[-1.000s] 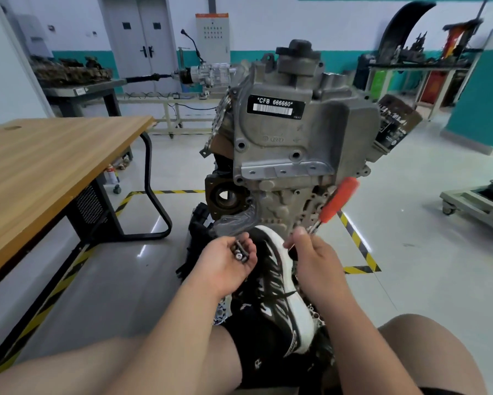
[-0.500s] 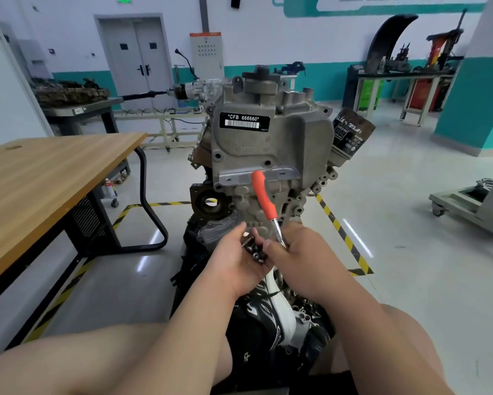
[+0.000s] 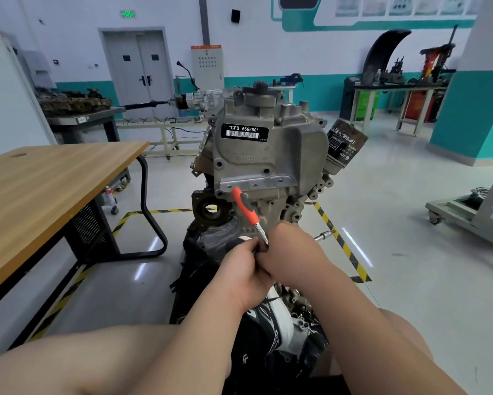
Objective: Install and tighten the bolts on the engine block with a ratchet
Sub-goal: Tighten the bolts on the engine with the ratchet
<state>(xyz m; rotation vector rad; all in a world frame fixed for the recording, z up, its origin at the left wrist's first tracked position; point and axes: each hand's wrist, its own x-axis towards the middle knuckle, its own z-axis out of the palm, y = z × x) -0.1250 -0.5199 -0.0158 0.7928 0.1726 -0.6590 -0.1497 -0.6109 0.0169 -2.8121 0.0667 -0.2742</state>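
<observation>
The grey engine block (image 3: 271, 155) stands upright on the floor in front of me, with a black label reading CFB 666660. My right hand (image 3: 292, 249) holds the ratchet (image 3: 246, 209), whose orange and grey handle points up and left across the block's lower face. My left hand (image 3: 239, 269) is pressed against the right hand, fingers pinched at the ratchet's head; whatever it pinches is hidden. A metal extension or socket piece (image 3: 323, 236) pokes out to the right of my right hand.
A wooden table (image 3: 48, 183) with a black frame stands at left. A black oil filter (image 3: 343, 146) sticks out of the block's right side. My shoe (image 3: 276, 317) rests below the hands. Yellow-black floor tape (image 3: 345, 246) runs right of the block. A grey cart (image 3: 467, 212) is at far right.
The ratchet handle swung from pointing up-right to up-left. My hands came together at its head. The small bolts seen in my left palm are now hidden. The view tilted up.
</observation>
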